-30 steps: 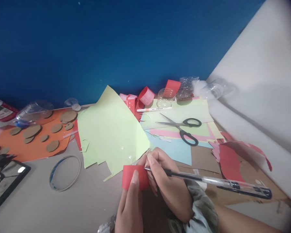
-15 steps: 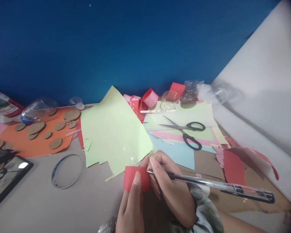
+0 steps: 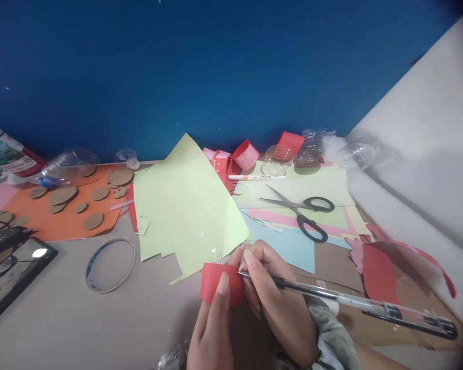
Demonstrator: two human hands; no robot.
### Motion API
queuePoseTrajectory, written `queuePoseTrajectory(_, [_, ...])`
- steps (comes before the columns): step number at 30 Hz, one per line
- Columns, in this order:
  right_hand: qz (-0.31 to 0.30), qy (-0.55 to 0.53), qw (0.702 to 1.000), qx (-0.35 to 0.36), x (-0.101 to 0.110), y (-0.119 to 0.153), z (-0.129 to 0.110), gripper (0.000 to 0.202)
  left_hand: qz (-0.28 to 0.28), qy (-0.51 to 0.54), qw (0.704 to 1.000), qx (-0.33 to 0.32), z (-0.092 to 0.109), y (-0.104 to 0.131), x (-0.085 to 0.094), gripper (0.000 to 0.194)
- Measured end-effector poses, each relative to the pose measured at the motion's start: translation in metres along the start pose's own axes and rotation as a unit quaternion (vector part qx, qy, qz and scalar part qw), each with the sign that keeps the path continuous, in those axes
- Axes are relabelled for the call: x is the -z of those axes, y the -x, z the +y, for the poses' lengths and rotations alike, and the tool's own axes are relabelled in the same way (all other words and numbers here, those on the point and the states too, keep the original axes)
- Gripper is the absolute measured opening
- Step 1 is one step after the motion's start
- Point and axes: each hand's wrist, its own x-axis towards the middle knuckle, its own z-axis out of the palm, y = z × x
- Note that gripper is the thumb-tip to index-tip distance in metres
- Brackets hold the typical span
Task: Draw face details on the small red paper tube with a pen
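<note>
A curved red paper strip (image 3: 211, 281) is gripped in my left hand (image 3: 213, 334), the thumb flat against its front and the fingers behind it. My right hand (image 3: 284, 319) pinches a clear-barrelled black pen (image 3: 370, 304) close to its point. The pen's metal tip is at the right part of the red strip; whether it touches the paper I cannot tell. The fingertips of my right hand also meet the strip's right edge, and some of its fingers are hidden behind. Just beyond both hands lies a large pale green paper sheet (image 3: 181, 205) with a cut lower edge.
Black-handled scissors (image 3: 299, 208) lie half open on coloured sheets, with a white marker (image 3: 256, 177) behind. Red paper rings (image 3: 246, 154) and clear plastic cups (image 3: 277, 160) line the blue wall. Cardboard discs (image 3: 64, 195) rest on orange paper (image 3: 27, 221). A tape ring (image 3: 110, 266) lies left.
The view has shifted slightly, so the table's things appear a little farther right. The pen's far end has tipped slightly toward me. Both hands keep their hold.
</note>
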Motion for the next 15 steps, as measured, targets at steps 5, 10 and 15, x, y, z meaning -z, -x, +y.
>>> queuePoseTrajectory(5, [0.011,0.004,1.000,-0.006,0.000,-0.001,0.003,0.052,0.003,-0.007,1.000,0.014,0.000,-0.001,0.001,0.049])
queuePoseTrajectory(10, [0.026,0.016,0.999,0.024,-0.001,0.000,0.009,0.052,0.005,-0.008,1.000,0.015,-0.006,0.001,0.012,0.044])
queuePoseTrajectory(15, [-0.003,-0.024,1.000,0.003,0.001,-0.001,0.009,0.048,-0.026,0.004,1.000,-0.004,-0.009,0.003,0.023,0.034])
